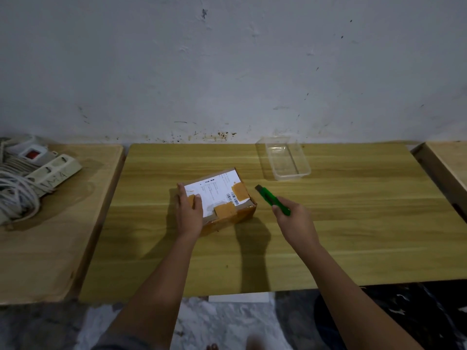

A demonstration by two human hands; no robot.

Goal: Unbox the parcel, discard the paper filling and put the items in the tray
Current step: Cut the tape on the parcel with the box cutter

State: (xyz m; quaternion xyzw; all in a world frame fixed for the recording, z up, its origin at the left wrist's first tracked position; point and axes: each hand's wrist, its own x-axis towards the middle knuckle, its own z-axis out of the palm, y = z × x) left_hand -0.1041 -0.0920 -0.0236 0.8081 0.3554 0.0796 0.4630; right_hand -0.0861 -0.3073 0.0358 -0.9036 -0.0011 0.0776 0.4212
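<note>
Gripping a green cutter (273, 200) in the right hand (294, 221), left hand (189, 213) spread flat on the taped parcel (222, 198) mid-worktop (353, 223), a person readies the opening cut, likely along the tape, tray (303, 173) waiting behind.

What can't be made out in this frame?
- Parcel contents: hidden, box taped shut, head view.
- Shipping label text: too small.
- Green cutter blade: too small to tell if extended; right hand covers the handle end.
- Power strips: cut off by the left edge.
</note>
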